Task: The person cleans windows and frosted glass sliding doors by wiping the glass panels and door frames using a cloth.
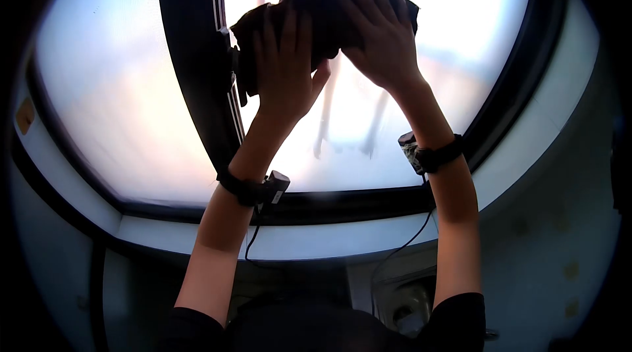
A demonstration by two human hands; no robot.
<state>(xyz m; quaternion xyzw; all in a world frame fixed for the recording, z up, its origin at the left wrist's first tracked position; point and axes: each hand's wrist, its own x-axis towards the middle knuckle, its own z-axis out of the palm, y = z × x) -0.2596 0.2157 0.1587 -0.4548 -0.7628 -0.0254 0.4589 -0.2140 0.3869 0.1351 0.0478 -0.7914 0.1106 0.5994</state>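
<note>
Well, both hands (283,85) (387,56) press cloth (329,26) beside frame (191,43), glass (352,154) stretching below

- Two hands: your left hand (284,79) and right hand (387,49)
- One dark cloth (327,20)
- Your two wrist straps (238,187)
- Two cables (395,251) near the window's (342,208) bottom edge
- Two bright panes (115,95), one dark upright (187,49)

Dark cloth (325,23), crumpled, edges uneven, against upper part of bright windowpane (352,122); pane streaked below.
</note>
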